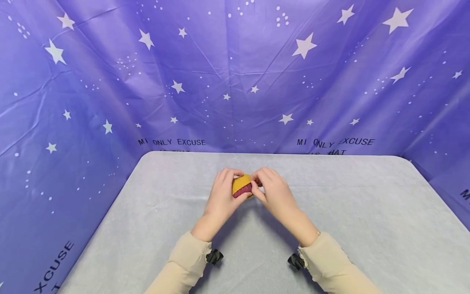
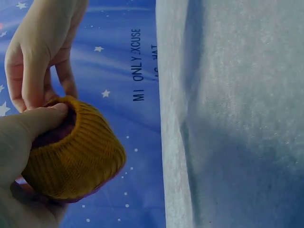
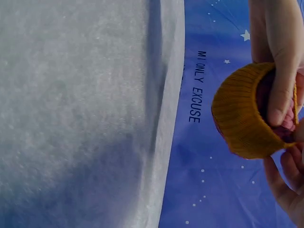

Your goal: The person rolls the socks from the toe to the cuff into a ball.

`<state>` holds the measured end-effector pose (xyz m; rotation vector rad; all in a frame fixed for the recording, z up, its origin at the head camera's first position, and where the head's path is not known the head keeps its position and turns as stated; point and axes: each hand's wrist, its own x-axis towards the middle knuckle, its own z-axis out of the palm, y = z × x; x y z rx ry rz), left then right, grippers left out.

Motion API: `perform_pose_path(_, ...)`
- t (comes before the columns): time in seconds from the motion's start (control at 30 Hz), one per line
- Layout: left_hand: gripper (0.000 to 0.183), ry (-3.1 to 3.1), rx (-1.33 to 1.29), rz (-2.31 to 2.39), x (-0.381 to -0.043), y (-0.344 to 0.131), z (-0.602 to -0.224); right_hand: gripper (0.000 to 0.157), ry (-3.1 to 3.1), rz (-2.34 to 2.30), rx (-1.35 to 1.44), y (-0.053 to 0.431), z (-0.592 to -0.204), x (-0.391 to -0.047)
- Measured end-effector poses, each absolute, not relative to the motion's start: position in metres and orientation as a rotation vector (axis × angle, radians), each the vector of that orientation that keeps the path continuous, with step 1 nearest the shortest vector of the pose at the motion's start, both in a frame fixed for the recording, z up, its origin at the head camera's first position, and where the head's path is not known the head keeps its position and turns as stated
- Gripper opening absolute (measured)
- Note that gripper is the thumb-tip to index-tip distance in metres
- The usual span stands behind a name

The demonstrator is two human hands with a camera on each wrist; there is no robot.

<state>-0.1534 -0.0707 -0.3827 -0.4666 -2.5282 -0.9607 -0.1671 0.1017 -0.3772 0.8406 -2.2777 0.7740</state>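
Observation:
A rolled-up sock bundle (image 1: 241,185), mustard ribbed knit outside and maroon knit inside, is held up above the far half of the table. My left hand (image 1: 222,191) grips it, fingers around the outside. In the left wrist view, the left thumb (image 2: 50,116) lies inside the opening of the ribbed cuff (image 2: 90,152), against the maroon knit. On the other side my right hand (image 1: 276,191) pinches the cuff's rim, seen in the right wrist view, where the mustard knit (image 3: 242,114) is stretched around the maroon part (image 3: 288,121). Some right fingertips are hidden behind the bundle.
A pale grey cloth covers the table (image 1: 367,212). Behind and beside it hangs a purple curtain (image 1: 235,81) with white stars and printed words. Black wrist-camera mounts (image 1: 214,257) sit at both sleeves, just above the tabletop.

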Motion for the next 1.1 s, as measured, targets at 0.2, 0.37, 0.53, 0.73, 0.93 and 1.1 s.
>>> perform_pose_path(0.2,0.043,-2.608,-0.341,-1.172,-0.150,-0.070,-0.386,0.008,-2.227,0.732,0.843,0.101,-0.380,-0.167)
perform_pose_path(0.37,0.038,-2.582,-0.210,-1.251,-0.153,-0.072,-0.386,0.006,-2.220,0.822,0.944,0.101,-0.381,-0.167)
perform_pose_path(0.53,0.037,-2.537,-0.158,-1.258,-0.160,-0.074,-0.385,0.010,-2.219,0.952,1.053,0.103,-0.384,-0.163)
perform_pose_path(0.73,0.041,-2.475,-0.212,-1.285,-0.162,-0.073,-0.385,0.006,-2.244,0.985,0.964,0.102,-0.389,-0.160)
perform_pose_path(0.93,0.049,-2.395,-0.195,-1.399,-0.157,-0.068,-0.385,0.028,-2.365,1.259,0.631,0.099,-0.396,-0.160)
perform_pose_path(1.1,0.054,-2.361,-0.167,-1.630,-0.156,-0.065,-0.385,0.034,-2.355,1.770,0.331,0.095,-0.396,-0.162)
